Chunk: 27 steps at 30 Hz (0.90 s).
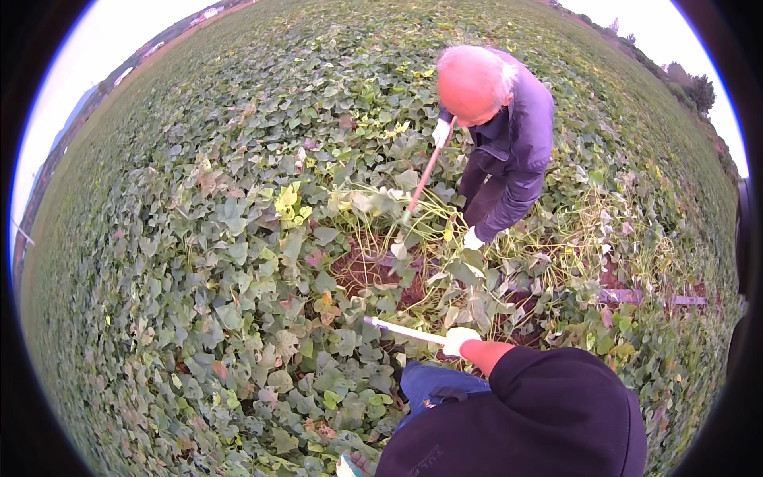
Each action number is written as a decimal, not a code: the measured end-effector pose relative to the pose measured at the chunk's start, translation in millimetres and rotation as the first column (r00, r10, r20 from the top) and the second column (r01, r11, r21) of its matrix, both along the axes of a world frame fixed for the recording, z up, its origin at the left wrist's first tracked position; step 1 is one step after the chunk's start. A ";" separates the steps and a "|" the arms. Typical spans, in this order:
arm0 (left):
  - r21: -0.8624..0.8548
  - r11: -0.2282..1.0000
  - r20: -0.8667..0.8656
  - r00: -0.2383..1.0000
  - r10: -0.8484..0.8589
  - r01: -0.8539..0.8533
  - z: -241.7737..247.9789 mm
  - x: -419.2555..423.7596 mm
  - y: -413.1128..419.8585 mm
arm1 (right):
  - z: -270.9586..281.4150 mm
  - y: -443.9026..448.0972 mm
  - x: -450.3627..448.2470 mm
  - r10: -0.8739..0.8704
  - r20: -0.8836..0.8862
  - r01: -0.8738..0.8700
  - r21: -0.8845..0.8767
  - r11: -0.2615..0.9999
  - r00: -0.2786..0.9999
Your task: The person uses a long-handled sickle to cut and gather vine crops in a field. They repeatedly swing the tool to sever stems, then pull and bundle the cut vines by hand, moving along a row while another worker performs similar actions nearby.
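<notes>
My right hand (460, 341), in a white glove, grips a white pole (411, 331) with a purplish end. The pole points left over the leaves of a broad-leaved vine crop, which looks like sweet potato. At the bottom edge, a cut-off white and teal piece (350, 466) may be part of my left glove; its fingers cannot be made out. Just beyond the pole, pulled-up vines (441, 217) lie tangled around bare reddish soil (363, 268).
Across from me a person (506, 131) in a purplish jacket and white gloves bends over, holding a pinkish long-handled tool (426, 176) among the vines. Strips of plastic film (623, 296) show on the soil at right. Dense leaves (179, 286) cover the ground at left.
</notes>
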State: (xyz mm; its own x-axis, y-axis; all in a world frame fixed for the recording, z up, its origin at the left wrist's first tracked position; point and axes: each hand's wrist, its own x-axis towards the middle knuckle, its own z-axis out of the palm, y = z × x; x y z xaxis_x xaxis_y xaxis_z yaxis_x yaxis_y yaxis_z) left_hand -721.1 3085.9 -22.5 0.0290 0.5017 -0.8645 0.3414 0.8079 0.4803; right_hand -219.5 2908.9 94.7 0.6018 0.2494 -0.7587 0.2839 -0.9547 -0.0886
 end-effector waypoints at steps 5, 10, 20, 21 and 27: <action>0.193 0.980 0.184 0.979 -0.092 0.056 -29.0 6.9 10.1 | -19.0 0.8 10.5 0.060 0.051 -0.061 0.018 0.998 0.997; -0.033 0.949 0.051 0.947 0.316 -0.315 65.9 40.5 -5.4 | -38.0 -17.2 12.8 0.061 0.063 -0.062 0.008 0.998 0.996; -0.108 0.959 0.012 0.964 0.264 -0.261 87.3 68.9 8.7 | -57.0 -2.6 33.7 0.063 0.047 -0.064 0.017 0.998 0.997; -0.101 0.957 -0.013 0.962 0.273 -0.273 87.9 70.0 10.3 | -54.7 4.2 36.5 0.055 0.052 -0.058 0.048 0.997 0.997; -0.067 0.974 -0.032 0.976 0.213 -0.215 81.4 80.7 41.2 | -57.5 23.6 60.5 0.105 0.105 -0.113 0.075 0.991 0.989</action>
State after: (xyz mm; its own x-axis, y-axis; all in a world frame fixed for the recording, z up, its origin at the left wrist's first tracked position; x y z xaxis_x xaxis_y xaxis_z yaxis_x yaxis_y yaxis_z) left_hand -640.4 3127.1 58.8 -0.0943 0.4321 -0.8969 0.1676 0.8949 0.4135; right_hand -159.0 2932.5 37.2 0.6397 0.3759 -0.6704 0.3973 -0.9084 -0.1302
